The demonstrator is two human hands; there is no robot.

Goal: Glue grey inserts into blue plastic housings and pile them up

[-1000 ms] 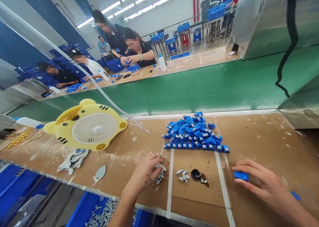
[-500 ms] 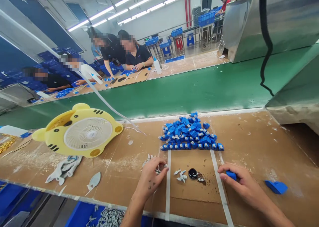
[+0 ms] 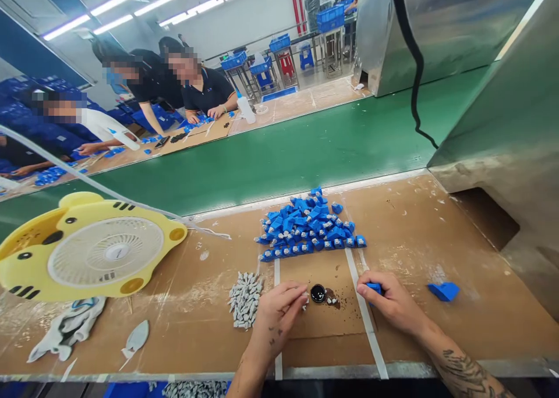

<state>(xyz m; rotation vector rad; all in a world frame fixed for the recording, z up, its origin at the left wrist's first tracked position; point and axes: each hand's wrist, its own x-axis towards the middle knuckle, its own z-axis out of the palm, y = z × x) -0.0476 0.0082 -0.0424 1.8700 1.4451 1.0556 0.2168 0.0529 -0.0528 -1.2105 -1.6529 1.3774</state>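
Observation:
My left hand (image 3: 282,308) is over the cardboard beside the left white strip, its thumb and fingers closed near small pale pieces; what they hold, if anything, is mostly hidden. My right hand (image 3: 386,296) is closed around a blue piece (image 3: 374,287) by the right strip. Between the hands sits a small round dish of black liquid (image 3: 318,293), with white bits (image 3: 332,300) on a dark stain beside it. A pile of grey pieces (image 3: 246,300) lies left of my left hand. Beyond the hands, blue pieces (image 3: 308,223) are heaped, with a row in front.
One loose blue piece (image 3: 443,291) rests at the right. A yellow fan (image 3: 100,247), a glove (image 3: 67,331) and a grey oval piece (image 3: 137,335) are at the left. Behind runs a green belt (image 3: 279,159), with people seated and standing across it. A metal housing (image 3: 515,165) rises at the right.
My left hand has moved off the grey pile to the small pieces near the black dish, uncovering the pile. My right hand still holds the blue piece. The view has shifted to the right.

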